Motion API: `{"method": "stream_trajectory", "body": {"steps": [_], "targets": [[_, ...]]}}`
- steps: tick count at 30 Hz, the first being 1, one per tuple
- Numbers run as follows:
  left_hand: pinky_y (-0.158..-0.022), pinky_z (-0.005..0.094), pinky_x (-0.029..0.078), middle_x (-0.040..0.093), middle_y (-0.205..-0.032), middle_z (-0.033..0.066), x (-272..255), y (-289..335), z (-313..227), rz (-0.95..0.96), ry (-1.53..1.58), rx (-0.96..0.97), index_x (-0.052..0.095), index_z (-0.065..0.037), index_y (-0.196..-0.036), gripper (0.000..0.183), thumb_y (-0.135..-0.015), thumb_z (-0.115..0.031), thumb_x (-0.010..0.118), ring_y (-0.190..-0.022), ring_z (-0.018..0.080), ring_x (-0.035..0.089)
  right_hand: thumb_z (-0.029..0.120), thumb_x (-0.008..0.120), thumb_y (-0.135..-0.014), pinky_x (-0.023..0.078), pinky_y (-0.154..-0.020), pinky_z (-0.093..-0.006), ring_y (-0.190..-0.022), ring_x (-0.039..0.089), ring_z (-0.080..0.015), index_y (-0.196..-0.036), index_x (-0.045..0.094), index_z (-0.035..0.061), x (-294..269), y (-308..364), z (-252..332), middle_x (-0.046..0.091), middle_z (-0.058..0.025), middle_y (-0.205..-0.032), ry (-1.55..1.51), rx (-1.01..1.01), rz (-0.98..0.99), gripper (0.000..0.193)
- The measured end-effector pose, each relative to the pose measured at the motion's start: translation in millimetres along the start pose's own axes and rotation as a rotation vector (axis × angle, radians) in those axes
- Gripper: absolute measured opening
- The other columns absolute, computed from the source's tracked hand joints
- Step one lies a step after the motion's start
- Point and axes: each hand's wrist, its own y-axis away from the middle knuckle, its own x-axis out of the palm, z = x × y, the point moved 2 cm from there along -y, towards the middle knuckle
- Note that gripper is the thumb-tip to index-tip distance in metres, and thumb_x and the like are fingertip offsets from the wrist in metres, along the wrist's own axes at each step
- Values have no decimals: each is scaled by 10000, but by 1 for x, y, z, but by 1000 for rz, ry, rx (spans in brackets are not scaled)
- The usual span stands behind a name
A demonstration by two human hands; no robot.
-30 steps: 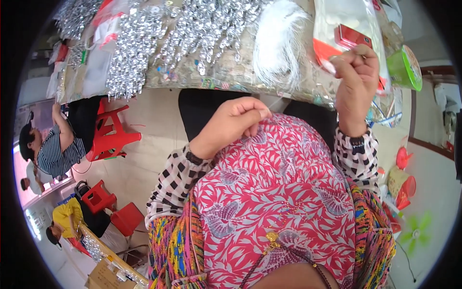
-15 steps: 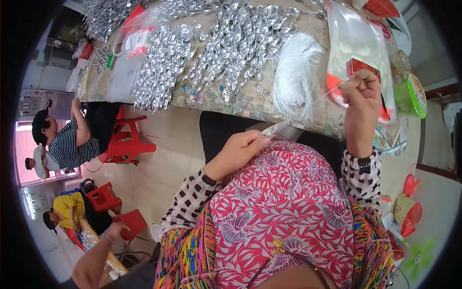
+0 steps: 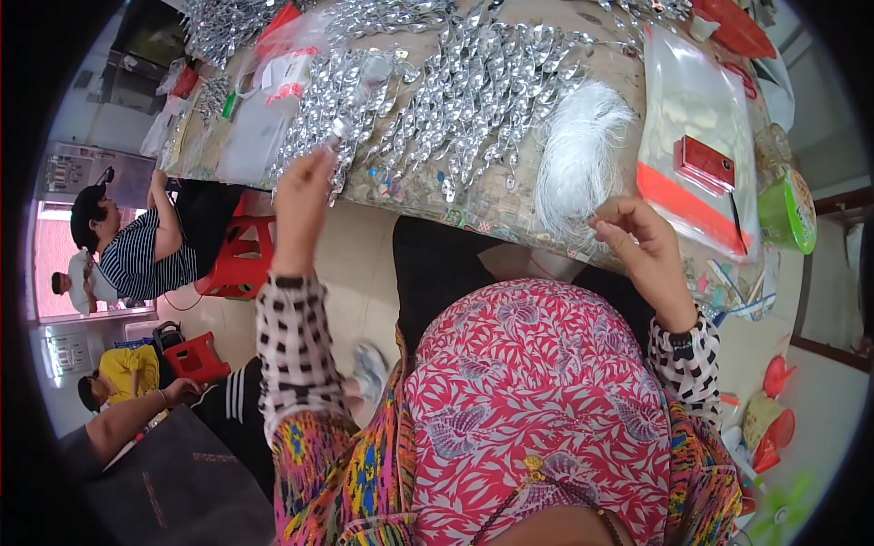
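Note:
My left hand (image 3: pixel 305 205) is raised over the near left edge of the table, its fingers pinched around a shiny silver piece (image 3: pixel 340 128), blurred against the silver strands (image 3: pixel 355 91) lying behind it. At the table's front edge, my right hand (image 3: pixel 645 250) has its thumb and forefinger bent close together. Whatever may be between those fingertips is too small to make out. Beside the right fingertips lies a loose bundle of white thread (image 3: pixel 583 150). More silver twisted strands (image 3: pixel 487 91) cover the middle of the table.
Clear plastic bags (image 3: pixel 687 100) with a red band lie on the right, a small red box (image 3: pixel 706 162) on top. A green tub (image 3: pixel 787 214) stands at the right edge. Other people sit at left, near a red stool (image 3: pixel 241 255); a person in dark clothes (image 3: pixel 182 455) is close by.
My left hand has gone from my lap up and left to the silver strands. My right hand has come down and left, toward the thread. The person at lower left has moved closer.

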Motion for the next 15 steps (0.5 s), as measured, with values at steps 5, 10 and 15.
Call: {"method": "stream_trajectory", "body": {"steps": [5,10,15], "targets": [[-716,345,480,672,-908,125,-27,-108,29,-246,-650,403,672,-19,-1096,323,-884,-257,623,-792,220,617,59,562,-932,453,-787,-231,-853,569,-83,-1007,564,-1,-6,9,-7,616,-25,-935,-14,55,-24,96],[-783,462,476,622,-953,192,-7,-147,61,-260,-965,337,693,-140,-1115,314,-868,-298,582,-882,383,603,59,553,-939,456,-781,-233,-838,567,-82,-998,558,-4,-9,16,-7,605,-20,-914,-29,89,-67,87],[-809,461,467,584,-993,219,11,-154,85,-264,-979,249,680,-148,-1132,319,-872,-307,587,-934,394,576,58,545,-945,458,-775,-234,-837,563,-83,-1008,561,-6,-13,18,-12,601,-19,-918,-31,135,-69,91]]}}
